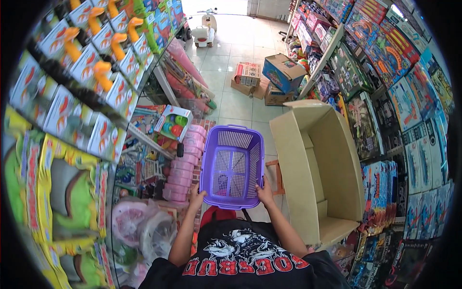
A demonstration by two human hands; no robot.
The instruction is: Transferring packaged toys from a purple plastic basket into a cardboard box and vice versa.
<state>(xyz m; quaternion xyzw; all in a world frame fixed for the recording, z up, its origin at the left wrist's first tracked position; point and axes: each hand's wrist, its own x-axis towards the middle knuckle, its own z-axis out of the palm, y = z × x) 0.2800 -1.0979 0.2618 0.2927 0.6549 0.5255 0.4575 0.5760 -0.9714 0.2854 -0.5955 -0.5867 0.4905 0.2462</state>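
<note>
Basket (pixel 232 166), purple and empty, sits out in front of my chest over the aisle floor, and I hold it by its near rim. My left hand (pixel 196 196) grips the near-left corner with fingers curled on the rim; my right hand (pixel 264 194) clamps the near-right corner the same way. Just right of it stands an open carton (pixel 332 159). Pink tubs (pixel 185 164) are stacked to its left, below shelves (pixel 96 91) of boxed toys.
</note>
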